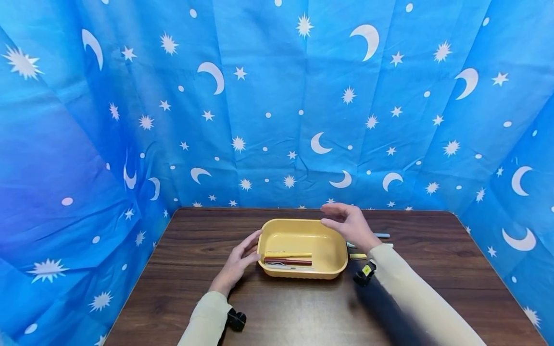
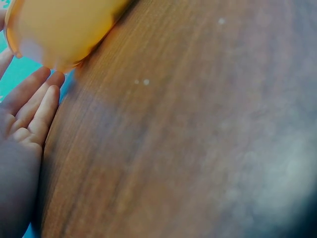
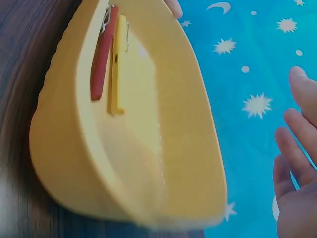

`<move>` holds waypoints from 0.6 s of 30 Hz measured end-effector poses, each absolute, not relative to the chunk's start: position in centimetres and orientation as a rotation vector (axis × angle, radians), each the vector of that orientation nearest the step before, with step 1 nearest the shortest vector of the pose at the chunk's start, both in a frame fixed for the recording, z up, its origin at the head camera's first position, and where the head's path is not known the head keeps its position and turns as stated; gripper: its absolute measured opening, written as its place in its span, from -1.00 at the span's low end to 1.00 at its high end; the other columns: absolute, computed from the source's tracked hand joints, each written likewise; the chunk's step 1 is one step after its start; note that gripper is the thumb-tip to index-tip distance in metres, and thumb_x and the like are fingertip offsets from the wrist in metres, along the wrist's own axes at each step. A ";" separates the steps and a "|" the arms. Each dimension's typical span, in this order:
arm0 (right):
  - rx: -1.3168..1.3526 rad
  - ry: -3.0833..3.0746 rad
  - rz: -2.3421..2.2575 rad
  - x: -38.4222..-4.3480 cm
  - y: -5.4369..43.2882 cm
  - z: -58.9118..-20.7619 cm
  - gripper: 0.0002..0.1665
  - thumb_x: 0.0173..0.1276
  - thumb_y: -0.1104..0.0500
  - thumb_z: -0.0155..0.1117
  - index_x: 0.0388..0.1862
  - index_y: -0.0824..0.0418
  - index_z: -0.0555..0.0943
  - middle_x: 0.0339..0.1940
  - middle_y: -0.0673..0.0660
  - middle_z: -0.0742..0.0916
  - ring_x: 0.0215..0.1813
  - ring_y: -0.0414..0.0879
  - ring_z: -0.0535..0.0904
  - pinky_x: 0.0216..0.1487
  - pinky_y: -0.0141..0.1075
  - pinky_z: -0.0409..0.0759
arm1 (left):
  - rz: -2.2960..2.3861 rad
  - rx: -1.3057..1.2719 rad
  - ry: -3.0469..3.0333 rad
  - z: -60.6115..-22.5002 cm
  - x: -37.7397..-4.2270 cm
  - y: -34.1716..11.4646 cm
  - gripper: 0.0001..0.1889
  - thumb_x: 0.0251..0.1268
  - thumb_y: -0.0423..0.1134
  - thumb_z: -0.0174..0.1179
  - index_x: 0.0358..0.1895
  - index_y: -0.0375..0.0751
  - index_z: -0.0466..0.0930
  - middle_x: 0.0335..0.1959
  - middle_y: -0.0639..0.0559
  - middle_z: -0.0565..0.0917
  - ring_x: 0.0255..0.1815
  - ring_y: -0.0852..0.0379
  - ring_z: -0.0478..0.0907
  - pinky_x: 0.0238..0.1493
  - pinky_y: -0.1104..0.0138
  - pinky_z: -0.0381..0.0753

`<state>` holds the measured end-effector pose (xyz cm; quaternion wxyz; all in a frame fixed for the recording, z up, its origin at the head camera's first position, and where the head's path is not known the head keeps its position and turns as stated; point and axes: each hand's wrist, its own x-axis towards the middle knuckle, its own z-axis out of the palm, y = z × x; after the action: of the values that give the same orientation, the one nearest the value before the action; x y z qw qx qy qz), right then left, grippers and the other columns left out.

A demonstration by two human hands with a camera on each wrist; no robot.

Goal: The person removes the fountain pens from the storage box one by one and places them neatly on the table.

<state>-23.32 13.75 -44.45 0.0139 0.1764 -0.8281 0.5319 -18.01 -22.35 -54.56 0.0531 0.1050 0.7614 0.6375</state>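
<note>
Near the middle of the tabletop's [image 1: 298, 312] far edge, a yellow tray [image 1: 331, 247] carries pens [image 1: 289, 255], the left hand [image 1: 235, 264] touching it with a wide grip, the right hand [image 1: 352, 226] also wide beside it.

The right hand [image 1: 349, 226] and its wrist partly cover the pens [image 1: 358, 256] beside them. Below both hands, the sleeves [image 1: 204, 317] run off the bottom edge. In the left wrist view, the tray [image 2: 64, 29] above the left hand [image 2: 27, 116] is cropped, and the table [image 2: 198, 124] beside it blurs. The right wrist view crops the right hand.
</note>
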 end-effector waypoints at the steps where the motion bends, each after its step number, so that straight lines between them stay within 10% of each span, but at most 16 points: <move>1: 0.561 -2.580 1.660 -23.4 13.4 -44.5 -0.48 0.40 0.09 0.51 0.30 0.14 0.69 0.26 0.16 0.75 0.33 0.09 0.65 0.27 0.01 0.69 | 1.936 0.322 2.317 -54.6 -18.0 -22.4 -0.34 0.56 -0.29 0.19 0.64 0.16 0.28 0.60 -0.12 0.36 0.57 -0.16 0.35 0.46 0.25 0.48; 18: 0.746 -2.666 1.695 -25.2 8.6 -45.0 -0.52 0.43 0.15 0.47 0.31 0.12 0.69 0.23 0.08 0.77 0.34 0.08 0.63 0.30 0.02 0.65 | 1.957 0.361 2.315 -54.9 -18.2 -22.4 -0.33 0.54 -0.33 0.18 0.65 0.08 0.27 0.58 -0.19 0.37 0.55 -0.22 0.37 0.34 0.41 0.51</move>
<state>-25.20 8.65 -44.98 -0.0522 0.2295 -0.8202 0.5214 -18.17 -22.36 -54.90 0.0443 0.1182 0.7577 0.6403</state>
